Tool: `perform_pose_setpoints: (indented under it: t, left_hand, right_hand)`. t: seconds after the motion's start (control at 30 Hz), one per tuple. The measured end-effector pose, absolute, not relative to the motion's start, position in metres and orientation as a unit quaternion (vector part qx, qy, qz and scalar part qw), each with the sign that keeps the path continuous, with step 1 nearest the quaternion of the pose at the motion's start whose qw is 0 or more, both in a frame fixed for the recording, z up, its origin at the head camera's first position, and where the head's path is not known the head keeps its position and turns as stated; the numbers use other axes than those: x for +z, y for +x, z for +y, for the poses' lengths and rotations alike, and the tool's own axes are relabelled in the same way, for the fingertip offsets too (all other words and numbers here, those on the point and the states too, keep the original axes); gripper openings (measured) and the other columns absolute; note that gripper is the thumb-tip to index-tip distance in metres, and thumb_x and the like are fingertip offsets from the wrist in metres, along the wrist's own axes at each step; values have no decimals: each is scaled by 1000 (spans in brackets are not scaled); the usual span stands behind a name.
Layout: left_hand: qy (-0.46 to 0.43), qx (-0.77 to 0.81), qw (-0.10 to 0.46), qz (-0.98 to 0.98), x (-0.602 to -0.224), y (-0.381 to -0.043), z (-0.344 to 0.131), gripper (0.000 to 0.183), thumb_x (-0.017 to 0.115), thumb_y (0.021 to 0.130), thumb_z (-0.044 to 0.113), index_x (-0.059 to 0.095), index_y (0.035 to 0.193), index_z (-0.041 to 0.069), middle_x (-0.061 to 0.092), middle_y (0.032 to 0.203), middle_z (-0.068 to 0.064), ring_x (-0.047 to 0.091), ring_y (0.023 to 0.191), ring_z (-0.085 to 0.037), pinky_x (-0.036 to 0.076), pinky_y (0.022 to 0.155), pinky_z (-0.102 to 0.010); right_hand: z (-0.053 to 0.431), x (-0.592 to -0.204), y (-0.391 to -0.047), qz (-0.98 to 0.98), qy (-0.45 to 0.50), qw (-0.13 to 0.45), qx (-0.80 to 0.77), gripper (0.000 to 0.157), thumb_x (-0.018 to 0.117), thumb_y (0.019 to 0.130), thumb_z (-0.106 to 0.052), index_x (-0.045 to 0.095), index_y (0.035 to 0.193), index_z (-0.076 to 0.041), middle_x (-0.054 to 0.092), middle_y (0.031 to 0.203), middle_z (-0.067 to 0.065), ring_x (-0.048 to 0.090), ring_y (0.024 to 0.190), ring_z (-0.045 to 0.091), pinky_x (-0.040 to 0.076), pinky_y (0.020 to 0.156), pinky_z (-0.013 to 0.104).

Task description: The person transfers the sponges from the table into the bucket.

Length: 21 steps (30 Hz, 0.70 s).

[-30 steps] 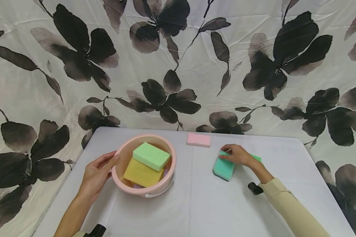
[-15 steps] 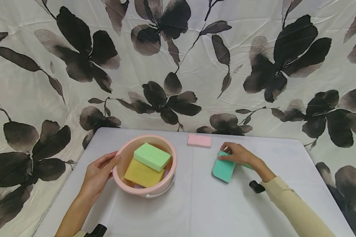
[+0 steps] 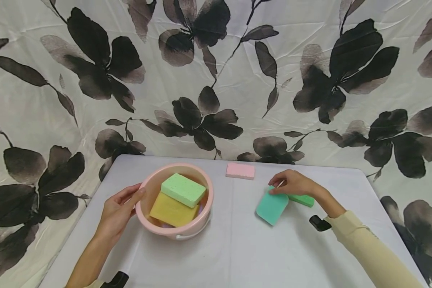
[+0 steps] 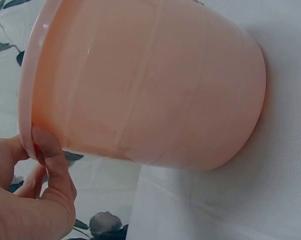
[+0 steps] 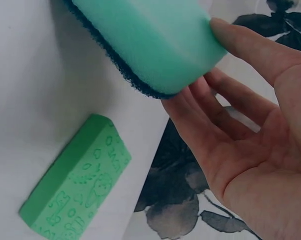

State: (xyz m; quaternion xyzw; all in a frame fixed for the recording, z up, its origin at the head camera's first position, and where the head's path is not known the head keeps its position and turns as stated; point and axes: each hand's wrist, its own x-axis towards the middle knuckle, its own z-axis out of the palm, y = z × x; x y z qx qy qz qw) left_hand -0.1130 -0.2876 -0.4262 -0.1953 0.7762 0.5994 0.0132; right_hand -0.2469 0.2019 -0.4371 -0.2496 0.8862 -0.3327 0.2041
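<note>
My left hand [image 3: 118, 210] pinches the rim of a pink bucket [image 4: 145, 85], thumb on one side and fingers on the other. Inside the bucket lie a light green speckled sponge [image 3: 183, 190] and, under it, a yellow sponge [image 3: 173, 209]; a bit of something purple shows below them. With thumb and fingertips, my right hand [image 3: 296, 185] grips one end of a teal sponge [image 3: 272, 206]. In the right wrist view this sponge has a dark scouring layer and hangs above the table. A bright green sponge [image 5: 78, 182] with embossed drawings lies beneath the right hand.
A pink sponge [image 3: 240, 171] lies near the back edge of the white table [image 3: 234, 256]. The bucket's white handle [image 3: 196, 233] hangs down its front side. Behind the table hangs a floral cloth [image 3: 216, 72].
The right hand has lifted the teal sponge off the table and tilted it. More of the bright green sponge shows now. My left hand stays on the bucket's rim.
</note>
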Motion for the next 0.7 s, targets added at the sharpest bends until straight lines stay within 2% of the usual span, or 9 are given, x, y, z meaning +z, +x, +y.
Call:
perform_pose_setpoints:
  t: [0.2, 0.37, 0.53, 0.7]
  left_hand:
    - [-196, 595, 13, 779, -426, -112, -286, 71, 64, 98, 53, 47, 153, 11, 48, 155, -12, 59, 116, -6, 54, 87, -13]
    - [-193, 594, 13, 781, -426, -112, -287, 70, 63, 99, 52, 47, 153, 11, 48, 154, -12, 59, 114, -3, 54, 87, -13]
    - [-193, 595, 13, 780, -426, -112, -287, 70, 64, 99, 52, 47, 153, 11, 48, 154, -12, 59, 109, 1, 54, 86, -13]
    - [-194, 593, 14, 781, -426, -112, -288, 70, 63, 99, 52, 47, 153, 11, 47, 154, -12, 59, 110, -1, 54, 86, -13]
  right_hand:
    - [204, -430, -240, 869, -244, 211, -376, 27, 82, 89, -16, 73, 110, 0, 71, 102, 6, 68, 97, 22, 56, 85, 28]
    - [203, -423, -236, 864, -223, 203, -404, 29, 82, 89, -18, 73, 110, -2, 70, 102, 7, 66, 97, 22, 56, 81, 26]
    - [199, -417, -233, 849, -197, 207, -444, 34, 82, 89, -19, 71, 115, 1, 68, 103, 11, 66, 95, 23, 61, 81, 33]
    - [193, -411, -231, 832, -169, 208, -485, 39, 83, 89, -19, 68, 118, 2, 65, 105, 13, 68, 93, 22, 62, 84, 40]
